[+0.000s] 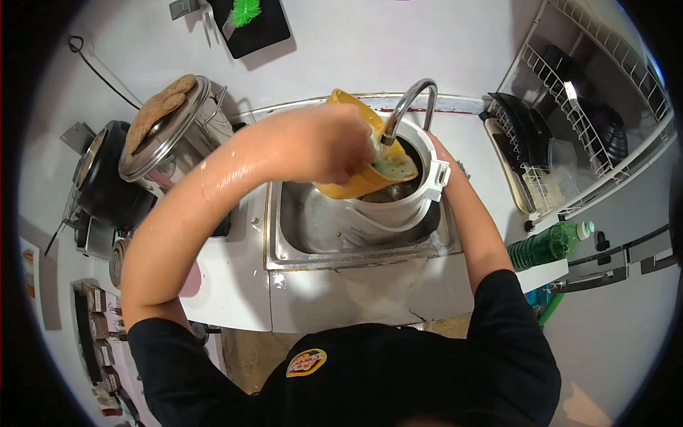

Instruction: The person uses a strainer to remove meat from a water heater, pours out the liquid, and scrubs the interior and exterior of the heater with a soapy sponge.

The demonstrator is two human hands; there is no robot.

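Note:
My left hand (341, 146), wet and blurred by motion, is closed at a yellow plastic-looking piece (356, 183) over the sink. What its fingers grip is hidden. A pale green, foamy patch (391, 167) shows on the yellow piece, just under the tap's spout. Below stands a round white pot-like body (398, 213) with a dark inside and a white latch (435, 185) on its rim, tilted in the sink. My right forearm (466, 206) reaches along the body's right side. Rim and tap hide my right hand, so its fingers do not show.
The curved metal tap (413, 92) arches over the steel sink (306, 220). On the left stand a lidded steel pot (171, 135) with a brown mitt (160, 110) and a black pot (110, 171). A dish rack (537, 171) and a green bottle (548, 245) are at right.

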